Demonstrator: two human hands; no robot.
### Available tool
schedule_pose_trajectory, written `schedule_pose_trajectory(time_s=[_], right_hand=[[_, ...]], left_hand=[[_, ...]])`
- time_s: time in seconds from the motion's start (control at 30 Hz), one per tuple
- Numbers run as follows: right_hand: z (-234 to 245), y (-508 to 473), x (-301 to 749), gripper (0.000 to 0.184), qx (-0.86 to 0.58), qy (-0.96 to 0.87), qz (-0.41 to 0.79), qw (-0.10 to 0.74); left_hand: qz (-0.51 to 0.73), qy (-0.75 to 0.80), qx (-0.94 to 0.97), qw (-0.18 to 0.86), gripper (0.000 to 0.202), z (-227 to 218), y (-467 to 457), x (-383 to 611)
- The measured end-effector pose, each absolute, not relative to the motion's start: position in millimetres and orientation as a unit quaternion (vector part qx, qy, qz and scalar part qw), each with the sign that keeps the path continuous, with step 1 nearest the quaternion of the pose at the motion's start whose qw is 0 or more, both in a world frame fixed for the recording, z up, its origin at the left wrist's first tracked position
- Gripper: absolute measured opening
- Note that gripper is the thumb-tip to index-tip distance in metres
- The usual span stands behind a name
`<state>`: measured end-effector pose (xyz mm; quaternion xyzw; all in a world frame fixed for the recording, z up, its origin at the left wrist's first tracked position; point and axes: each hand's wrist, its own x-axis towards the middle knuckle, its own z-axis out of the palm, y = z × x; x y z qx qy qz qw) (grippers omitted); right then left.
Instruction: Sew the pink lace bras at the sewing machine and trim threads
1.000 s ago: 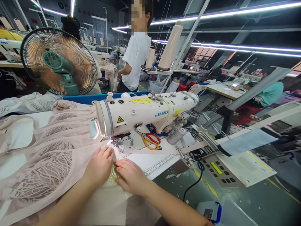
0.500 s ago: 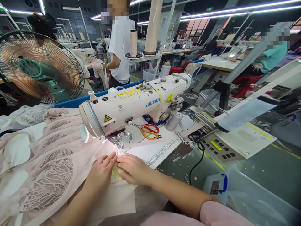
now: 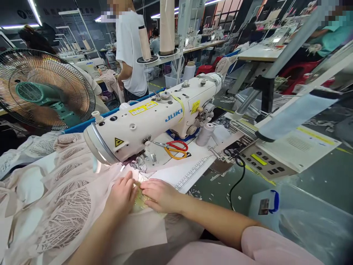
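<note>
Below the head of a white JUKI sewing machine [image 3: 154, 121], both hands are on pale pink fabric. My left hand [image 3: 122, 193] has its fingers bent together on the fabric [image 3: 118, 169], close to the presser foot; its thumb is hidden. My right hand [image 3: 161, 195] lies with fingers stretched over a shiny, yellowish piece [image 3: 141, 204], its thumb apart from them. The fingertips of both hands nearly meet. Lace-patterned pieces of the same pale cloth [image 3: 66, 217] spread over the table to the left.
Scissors with red and orange handles [image 3: 175, 149] lie on the machine bed, beside a grey thread cone [image 3: 204, 134]. A printed ruler [image 3: 190, 173] runs along the table. A control box [image 3: 264, 162] and clear bin [image 3: 298, 221] are right, a fan [image 3: 46, 92] left. A person in white [image 3: 131, 51] stands behind.
The camera view has shifted, so the machine sits slightly further left. Both hands stay at the fabric; the fingertips are a little further apart, showing more of the yellowish piece.
</note>
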<state>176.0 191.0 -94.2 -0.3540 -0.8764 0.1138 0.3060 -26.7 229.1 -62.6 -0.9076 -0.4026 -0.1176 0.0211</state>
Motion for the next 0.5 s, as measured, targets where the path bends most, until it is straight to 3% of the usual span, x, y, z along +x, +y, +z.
schedule_pose_trajectory(time_s=[0.3, 0.5], right_hand=[[-94, 193, 176, 0.022, -0.354, -0.880, 0.113, 0.296], [-108, 189, 165, 0.017, -0.360, -0.842, 0.076, 0.395]], left_hand=[[-0.136, -0.393, -0.909, 0.017, 0.023, -61, 241, -28], [-0.135, -0.364, -0.919, 0.074, 0.021, -79, 240, -36]])
